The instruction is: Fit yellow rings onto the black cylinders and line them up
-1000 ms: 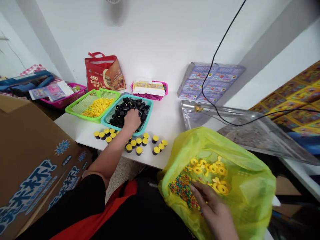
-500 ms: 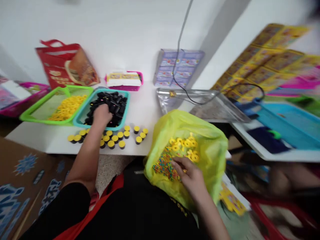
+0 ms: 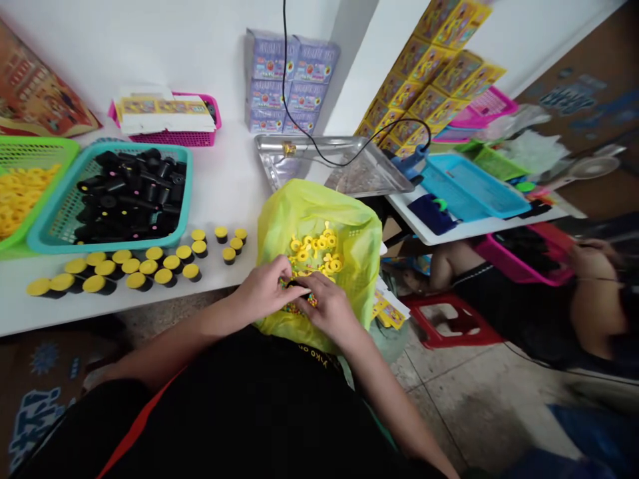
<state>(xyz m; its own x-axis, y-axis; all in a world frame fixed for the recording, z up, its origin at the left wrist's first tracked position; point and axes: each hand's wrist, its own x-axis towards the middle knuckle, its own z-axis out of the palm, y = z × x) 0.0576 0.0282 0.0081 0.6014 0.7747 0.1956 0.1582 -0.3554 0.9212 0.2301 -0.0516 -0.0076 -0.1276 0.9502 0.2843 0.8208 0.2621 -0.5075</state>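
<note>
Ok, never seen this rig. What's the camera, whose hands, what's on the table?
No machine here: one head-worn camera looks down at a person at work. The left hand and right hand rest together in a translucent yellow-green plastic bag, over small multicoloured balls and yellow rings; what the fingers hold is too small to tell. On the white table sit a teal plastic basket of black cylinders and rows of black cylinders with yellow caps.

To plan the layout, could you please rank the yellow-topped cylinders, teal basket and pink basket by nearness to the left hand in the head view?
Left hand:
1. Yellow-topped cylinders, table front.
2. Teal basket, behind them.
3. Pink basket, by the wall.
</note>
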